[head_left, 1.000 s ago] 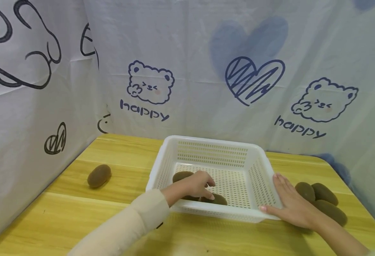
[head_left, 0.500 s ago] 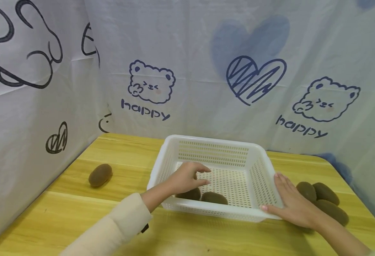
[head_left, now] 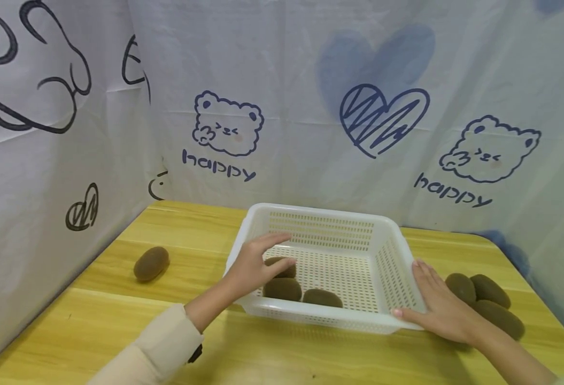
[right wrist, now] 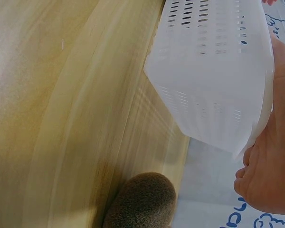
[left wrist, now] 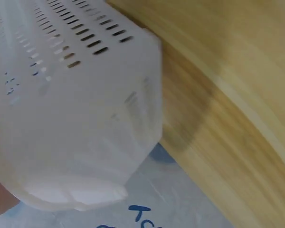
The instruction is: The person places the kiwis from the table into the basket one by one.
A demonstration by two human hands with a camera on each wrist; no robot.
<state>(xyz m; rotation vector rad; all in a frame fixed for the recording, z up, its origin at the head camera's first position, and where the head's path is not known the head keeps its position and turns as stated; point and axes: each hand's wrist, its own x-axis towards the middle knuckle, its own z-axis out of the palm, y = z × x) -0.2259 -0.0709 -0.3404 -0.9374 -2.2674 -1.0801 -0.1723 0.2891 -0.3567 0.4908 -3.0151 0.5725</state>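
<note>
"Three kiwifruit sit inside the white basket, curving from nine o'clock round to six. What's new?"

"The left hand. Compared with a second ago, it is no longer down at the six o'clock fruit; it is up and back by the nine o'clock rim, thumb and fingers parted, holding nothing. The fruit haven't shifted, so I'd judge those three are dealt with for the moment and that hand is free."

"How do they look?"

"Brown, oval, dull-skinned, each lying on its side on the perforated floor. The nine o'clock one is partly behind the thumb. I can't tell whether the two nearer ones touch."

"And the right hand?"

"At four o'clock, fingers stretched along the basket's outer wall, thumb on the near rim. It seems to be steadying it."

"Beyond that?"

"On the wooden counter, at least three more kiwifruit cluster just past that hand, between three and four; a single kiwifruit lies well apart at nine. At twelve hangs a pale cloth printed with bears and hearts."
</note>
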